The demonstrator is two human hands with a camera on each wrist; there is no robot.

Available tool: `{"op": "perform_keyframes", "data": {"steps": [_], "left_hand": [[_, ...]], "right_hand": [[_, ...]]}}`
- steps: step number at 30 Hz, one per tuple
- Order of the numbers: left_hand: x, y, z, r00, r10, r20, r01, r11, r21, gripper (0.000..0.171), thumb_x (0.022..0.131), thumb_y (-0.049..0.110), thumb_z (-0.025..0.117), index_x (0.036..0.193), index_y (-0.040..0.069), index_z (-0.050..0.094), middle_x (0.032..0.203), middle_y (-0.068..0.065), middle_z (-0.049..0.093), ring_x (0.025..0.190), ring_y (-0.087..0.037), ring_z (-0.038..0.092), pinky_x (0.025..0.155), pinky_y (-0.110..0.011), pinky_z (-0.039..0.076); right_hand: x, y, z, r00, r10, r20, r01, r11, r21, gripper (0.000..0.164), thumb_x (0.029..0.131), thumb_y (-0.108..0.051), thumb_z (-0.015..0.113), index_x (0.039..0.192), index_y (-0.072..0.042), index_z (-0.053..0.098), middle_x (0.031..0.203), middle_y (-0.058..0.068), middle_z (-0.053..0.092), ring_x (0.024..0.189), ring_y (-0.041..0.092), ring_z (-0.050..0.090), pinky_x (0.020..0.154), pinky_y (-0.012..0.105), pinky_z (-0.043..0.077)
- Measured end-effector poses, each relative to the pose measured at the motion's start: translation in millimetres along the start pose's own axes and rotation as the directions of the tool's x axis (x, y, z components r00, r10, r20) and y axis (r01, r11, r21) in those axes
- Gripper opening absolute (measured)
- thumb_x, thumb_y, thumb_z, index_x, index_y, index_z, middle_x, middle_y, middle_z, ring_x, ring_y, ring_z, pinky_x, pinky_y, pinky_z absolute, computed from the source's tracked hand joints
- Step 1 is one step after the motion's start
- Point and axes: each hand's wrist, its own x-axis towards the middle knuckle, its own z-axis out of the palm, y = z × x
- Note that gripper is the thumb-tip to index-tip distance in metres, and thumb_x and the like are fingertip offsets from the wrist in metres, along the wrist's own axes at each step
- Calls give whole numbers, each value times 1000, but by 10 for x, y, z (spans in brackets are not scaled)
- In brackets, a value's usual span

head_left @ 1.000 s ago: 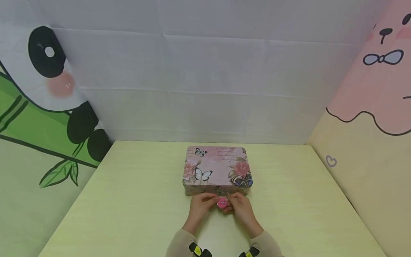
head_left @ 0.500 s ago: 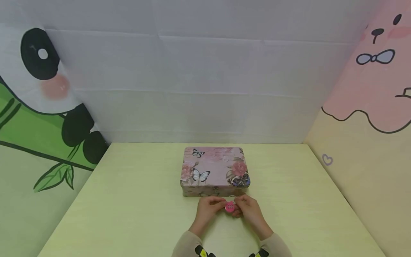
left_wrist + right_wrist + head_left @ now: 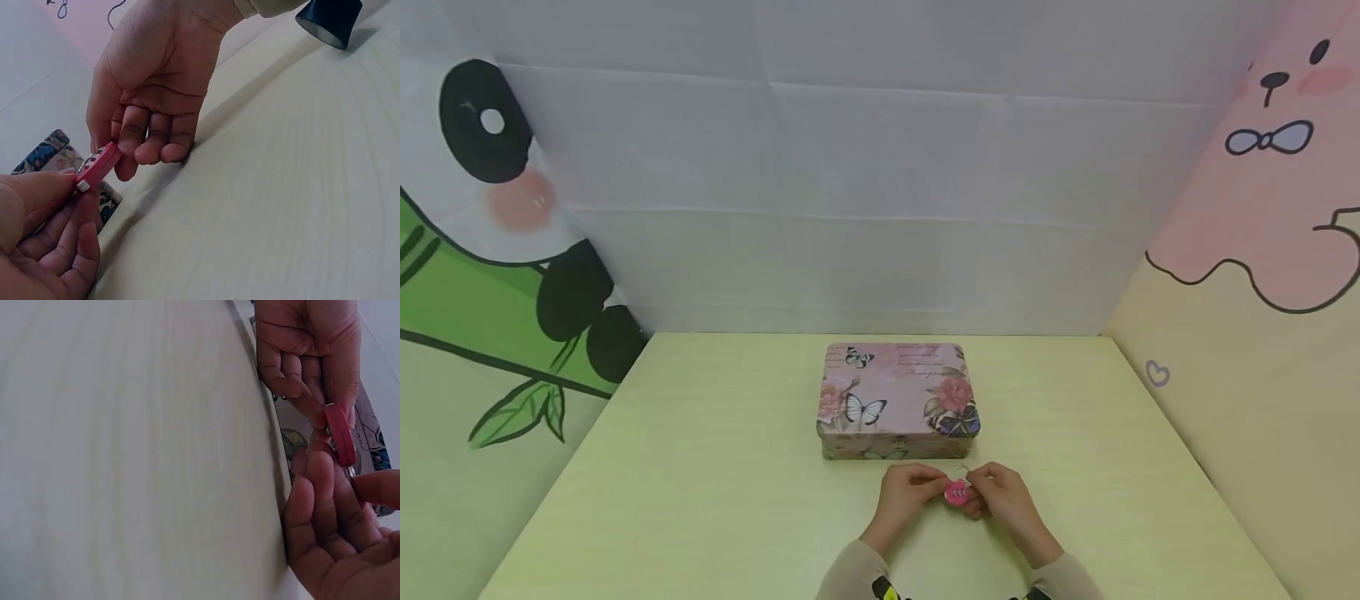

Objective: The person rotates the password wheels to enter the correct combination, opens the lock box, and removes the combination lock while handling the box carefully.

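A small pink combination padlock [image 3: 957, 492] with a row of dials is held between both hands, just in front of the tin box's right half. My left hand [image 3: 910, 497] pinches the padlock's body between thumb and fingertips, as the left wrist view also shows at the pink case [image 3: 99, 167]. My right hand [image 3: 1008, 505] pinches its shackle end, where the thin metal shackle [image 3: 350, 472] shows beside the thumb. Behind the hands sits the pink tin box [image 3: 898, 387], printed with butterflies and roses, its lid down. The box's front latch [image 3: 900, 441] carries no padlock.
The pale yellow table [image 3: 715, 467] spreads around the box. A white cloth backdrop [image 3: 880, 183] rises at the table's far edge, with cartoon-printed walls left and right. A dark wrist-worn device [image 3: 330, 22] sits near the right sleeve.
Both hands have drawn the padlock away from the box's front latch, back and to the right. The shackle was close to the latch a second ago. The box stays in place.
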Motion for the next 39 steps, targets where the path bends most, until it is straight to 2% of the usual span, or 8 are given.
{"op": "perform_keyframes", "data": {"steps": [12, 22, 31, 39], "left_hand": [[2, 41, 168, 997, 26, 66, -29, 999, 32, 7, 80, 5, 80, 82, -1, 77, 79, -9, 75, 68, -4, 65, 63, -20, 51], [26, 56, 270, 993, 26, 117, -38, 995, 95, 5, 80, 4, 80, 81, 1, 77, 77, -6, 74, 67, -3, 63, 64, -20, 50], [11, 80, 384, 987, 40, 159, -54, 995, 83, 4, 80, 0, 79, 78, -2, 75, 74, -5, 73, 65, 1, 60, 63, -19, 49], [-5, 114, 487, 985, 48, 164, -69, 990, 123, 6, 79, 0, 79, 75, 1, 75, 71, -2, 72, 63, 1, 59, 63, -19, 49]], "right_hand": [[-44, 95, -234, 998, 39, 41, -35, 995, -94, 20, 101, -8, 54, 96, 11, 60, 76, 11, 69, 60, 18, 65, 57, 31, 56], [-77, 60, -375, 996, 56, 75, -41, 982, -184, 17, 98, -7, 57, 90, 7, 61, 74, 6, 68, 61, 17, 63, 55, 29, 55], [-79, 85, -489, 994, 67, 82, -47, 972, -229, 17, 97, -6, 59, 91, 9, 63, 73, 8, 68, 61, 16, 62, 53, 28, 54], [-80, 98, -579, 994, 69, 83, -44, 961, -271, 16, 96, -5, 59, 91, 9, 65, 72, 8, 67, 60, 16, 62, 52, 29, 54]]}}
